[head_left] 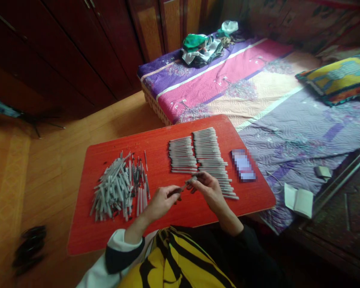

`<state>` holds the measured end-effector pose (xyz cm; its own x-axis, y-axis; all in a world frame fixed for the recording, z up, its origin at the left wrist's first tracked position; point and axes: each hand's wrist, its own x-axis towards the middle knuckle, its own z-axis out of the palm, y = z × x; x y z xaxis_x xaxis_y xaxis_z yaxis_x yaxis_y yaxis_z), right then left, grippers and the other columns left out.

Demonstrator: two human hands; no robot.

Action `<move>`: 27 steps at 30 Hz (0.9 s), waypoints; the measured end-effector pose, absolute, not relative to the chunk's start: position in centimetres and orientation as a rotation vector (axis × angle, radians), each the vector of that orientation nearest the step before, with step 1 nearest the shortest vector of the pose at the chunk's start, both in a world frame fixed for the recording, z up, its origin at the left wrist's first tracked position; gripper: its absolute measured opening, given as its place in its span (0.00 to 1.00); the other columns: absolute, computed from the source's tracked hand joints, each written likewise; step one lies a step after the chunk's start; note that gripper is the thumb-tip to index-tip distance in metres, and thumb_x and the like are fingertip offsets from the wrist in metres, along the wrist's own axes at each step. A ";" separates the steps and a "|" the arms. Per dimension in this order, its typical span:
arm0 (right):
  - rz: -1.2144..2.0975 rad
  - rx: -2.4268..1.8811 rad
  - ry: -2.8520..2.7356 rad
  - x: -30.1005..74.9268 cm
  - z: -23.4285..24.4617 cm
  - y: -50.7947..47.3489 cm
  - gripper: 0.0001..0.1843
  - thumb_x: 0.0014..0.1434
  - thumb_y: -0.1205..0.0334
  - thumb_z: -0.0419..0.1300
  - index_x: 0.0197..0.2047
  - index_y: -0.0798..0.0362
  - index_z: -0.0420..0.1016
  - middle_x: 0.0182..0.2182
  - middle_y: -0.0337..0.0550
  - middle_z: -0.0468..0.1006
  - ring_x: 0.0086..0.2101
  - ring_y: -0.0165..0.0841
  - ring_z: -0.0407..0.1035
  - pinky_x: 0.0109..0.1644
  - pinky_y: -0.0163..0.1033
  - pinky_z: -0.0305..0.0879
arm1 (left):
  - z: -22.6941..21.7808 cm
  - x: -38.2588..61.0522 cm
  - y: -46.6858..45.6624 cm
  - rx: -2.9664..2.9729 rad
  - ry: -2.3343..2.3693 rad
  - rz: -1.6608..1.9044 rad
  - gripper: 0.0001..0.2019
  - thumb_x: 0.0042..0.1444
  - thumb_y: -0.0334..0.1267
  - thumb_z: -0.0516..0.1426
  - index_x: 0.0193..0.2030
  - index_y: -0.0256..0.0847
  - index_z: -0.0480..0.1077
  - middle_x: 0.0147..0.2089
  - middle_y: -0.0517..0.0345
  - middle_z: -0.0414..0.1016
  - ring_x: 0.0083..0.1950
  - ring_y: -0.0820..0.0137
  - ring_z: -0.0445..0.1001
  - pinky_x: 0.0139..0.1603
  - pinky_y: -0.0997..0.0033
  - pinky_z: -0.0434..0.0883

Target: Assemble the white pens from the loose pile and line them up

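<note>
Grey and thin, a small piece [184, 186] is pinched between the left hand [165, 199] and right hand [209, 188], its ends lost behind curled fingers. Wrists angle inward over the near edge of the red table [158, 154]. Bare surface separates a loose heap of sticks [112, 188] from neat rows [181, 155], partly covered by the right hand. Rightward, a purple rectangle [243, 165] is pixelated.

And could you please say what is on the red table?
A messy pile of pen-like tubes, slimmer rods, two tidy tube columns and a pixelated purple rectangle. The left hand and right hand hide what's beneath.
</note>
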<state>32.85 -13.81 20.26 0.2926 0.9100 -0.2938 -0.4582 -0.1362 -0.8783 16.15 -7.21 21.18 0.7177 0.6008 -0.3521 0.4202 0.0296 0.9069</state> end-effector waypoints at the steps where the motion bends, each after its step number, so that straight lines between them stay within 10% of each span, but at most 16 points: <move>1: 1.286 -1.190 -0.524 32.4 20.6 -13.5 0.13 0.47 0.57 0.65 0.33 0.54 0.67 0.25 0.40 0.77 0.25 0.31 0.72 0.25 0.33 0.66 | 21.6 15.5 -6.9 1.480 0.804 0.110 0.13 0.54 0.36 0.52 0.43 0.35 0.72 0.31 0.54 0.75 0.31 0.71 0.71 0.29 0.75 0.67; 27: 1.052 -1.207 -0.681 22.7 23.9 -12.8 0.12 0.48 0.57 0.65 0.32 0.54 0.69 0.26 0.40 0.76 0.25 0.30 0.70 0.26 0.34 0.65 | 23.9 3.8 -7.7 1.180 0.782 0.179 0.12 0.51 0.43 0.58 0.37 0.35 0.69 0.27 0.55 0.75 0.23 0.75 0.70 0.20 0.79 0.61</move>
<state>22.69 -12.80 23.91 0.3935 0.9134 -0.1041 -0.2791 0.0107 -0.9602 3.78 -7.73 23.91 0.7290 0.5124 -0.4539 0.2646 0.4007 0.8772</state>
